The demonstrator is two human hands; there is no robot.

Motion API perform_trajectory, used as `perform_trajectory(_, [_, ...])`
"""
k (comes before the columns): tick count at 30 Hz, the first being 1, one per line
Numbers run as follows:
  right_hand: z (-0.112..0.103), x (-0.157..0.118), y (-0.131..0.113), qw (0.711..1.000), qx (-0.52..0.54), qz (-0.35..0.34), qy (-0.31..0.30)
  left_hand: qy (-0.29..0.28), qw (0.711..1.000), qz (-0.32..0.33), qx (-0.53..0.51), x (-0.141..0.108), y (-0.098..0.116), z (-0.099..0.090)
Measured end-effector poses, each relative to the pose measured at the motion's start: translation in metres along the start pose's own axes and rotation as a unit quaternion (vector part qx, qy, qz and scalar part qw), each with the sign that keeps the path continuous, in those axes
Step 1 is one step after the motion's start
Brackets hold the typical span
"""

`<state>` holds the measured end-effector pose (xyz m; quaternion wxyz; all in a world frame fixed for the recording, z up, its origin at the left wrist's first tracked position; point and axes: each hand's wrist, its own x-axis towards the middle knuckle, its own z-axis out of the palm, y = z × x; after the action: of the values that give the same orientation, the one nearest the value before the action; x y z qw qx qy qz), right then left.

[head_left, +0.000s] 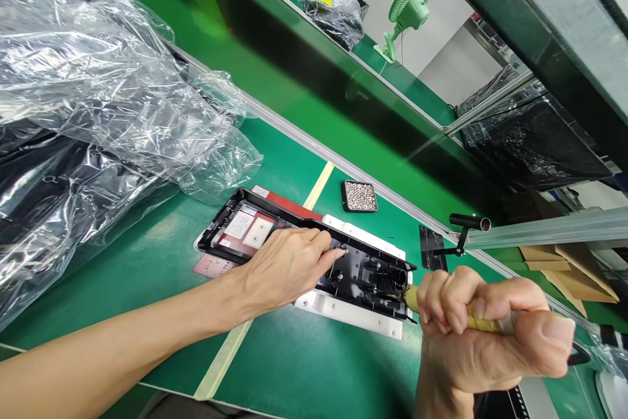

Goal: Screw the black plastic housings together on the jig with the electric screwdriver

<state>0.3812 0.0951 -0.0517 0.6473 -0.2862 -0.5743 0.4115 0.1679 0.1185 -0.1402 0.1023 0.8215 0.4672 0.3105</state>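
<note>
Right hand grips yellow-wrapped tool, apparently for control; left hand, fingers curled, presumably steadies black housing, any pinch indeterminable.

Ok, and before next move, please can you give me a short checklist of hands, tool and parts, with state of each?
1. Right hand closed on yellow-handled tool: ok.
2. Tool tip seated in a screw: cannot tell, contact too unclear.
3. Left hand over black housing: ok.
4. Small part between left fingertips: cannot tell.
5. White support pieces along housing's long sides: ok.
6. Tray upright, holding small metal pieces: ok.
</note>
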Motion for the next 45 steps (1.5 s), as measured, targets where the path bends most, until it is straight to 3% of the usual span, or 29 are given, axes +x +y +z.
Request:
perform_trajectory(19, [-0.010, -0.003, 0.003, 1.000, 0.016, 0.011, 0.002, -0.039, 0.999, -0.019, -0.008, 0.001, 0.001, 0.000])
perform_trajectory(33, [-0.002, 0.001, 0.000, 1.000, -0.004, 0.002, 0.003, -0.128, 0.988, -0.085, -0.019, 0.004, 0.002, -0.005])
perform_trajectory(45, [0.002, 0.003, -0.002, 1.000, 0.001, 0.008, 0.006, -0.132, 0.987, -0.090, -0.019, 0.004, 0.002, -0.002])
